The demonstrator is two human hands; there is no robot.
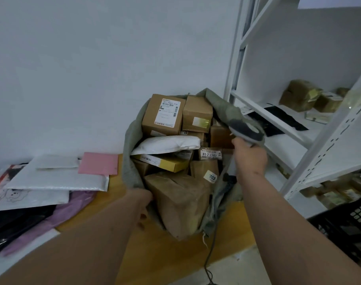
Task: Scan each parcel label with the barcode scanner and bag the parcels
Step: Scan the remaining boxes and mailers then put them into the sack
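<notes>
A grey-green cloth sack [132, 167] lies open on the floor against the wall, stuffed with several parcels. Among them are a brown box with a white label [164, 115], a white poly mailer [167, 144], a yellow flat box [165, 161] and a big brown box [181, 200] at the mouth. My left hand [143, 204] grips the sack's near-left rim beside that big box. My right hand [250, 156] holds the grey barcode scanner [247, 130] together with the sack's right rim; its cable [211, 254] trails down to the floor.
Flat mailers lie stacked on the left: white bubble ones [56, 179], a pink one [98, 163], purple and black ones [31, 221]. A white metal shelf rack [311, 140] with more parcels stands right. A black plastic crate [348, 227] sits at the right edge.
</notes>
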